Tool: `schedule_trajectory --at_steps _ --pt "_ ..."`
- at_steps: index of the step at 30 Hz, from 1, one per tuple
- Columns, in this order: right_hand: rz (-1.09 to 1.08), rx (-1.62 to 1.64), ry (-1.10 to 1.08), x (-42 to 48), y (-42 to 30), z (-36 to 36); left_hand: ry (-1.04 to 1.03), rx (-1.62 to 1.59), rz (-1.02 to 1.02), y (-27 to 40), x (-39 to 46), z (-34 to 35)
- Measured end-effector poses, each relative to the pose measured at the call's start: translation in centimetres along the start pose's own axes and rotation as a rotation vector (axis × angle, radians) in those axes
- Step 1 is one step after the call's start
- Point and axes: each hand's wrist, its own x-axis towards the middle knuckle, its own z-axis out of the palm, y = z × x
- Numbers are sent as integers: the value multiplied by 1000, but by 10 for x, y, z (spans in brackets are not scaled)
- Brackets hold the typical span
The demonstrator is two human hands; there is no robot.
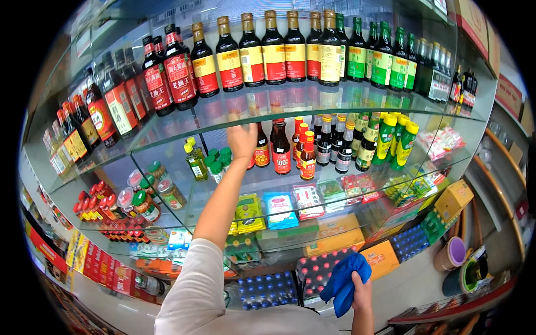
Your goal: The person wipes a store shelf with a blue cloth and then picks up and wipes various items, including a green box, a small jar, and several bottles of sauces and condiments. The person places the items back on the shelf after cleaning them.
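My left hand (241,141) reaches onto the shelf below the top glass shelf (293,102). Its fingers are blurred behind the glass edge, so whether they hold anything is hidden. Right beside it stand a dark sauce bottle with a yellow and red label (262,146) and another dark bottle with a red label (281,150). Green-capped shakers (216,169) are on its other side. Low in front of my body, my right hand (361,291) grips a crumpled blue cloth (346,278), which hangs down from my fingers.
Soy sauce bottles (274,54) line the top shelf. Small red sauce bottles (307,157) and yellow-capped green bottles (404,144) stand to the right. Jars (146,205) fill the lower left. Seasoning packets (279,209) lie lower down. Shrink-wrapped bottle packs (268,290) and buckets (450,253) are below.
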Motion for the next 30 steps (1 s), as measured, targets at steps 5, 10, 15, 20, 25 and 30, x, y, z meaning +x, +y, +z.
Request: schedule_trajectory --at_steps 5,10,15,20,25,30 --pt "-20 -44 14 -26 -17 13 -256 85 -282 12 1 18" --pt "-101 -55 47 -51 -13 13 -560 113 -547 -14 13 38" --pt "-134 -155 59 -65 -1 3 -541 108 -535 -3 1 28" --pt "-110 -215 49 -73 -4 10 -497 49 -429 3 -19 8" --pt "-164 -259 16 -75 -14 15 -292 -117 -302 41 -37 -52" --pt "-288 -129 20 -66 -21 33 -282 -140 85 90 -50 -133"
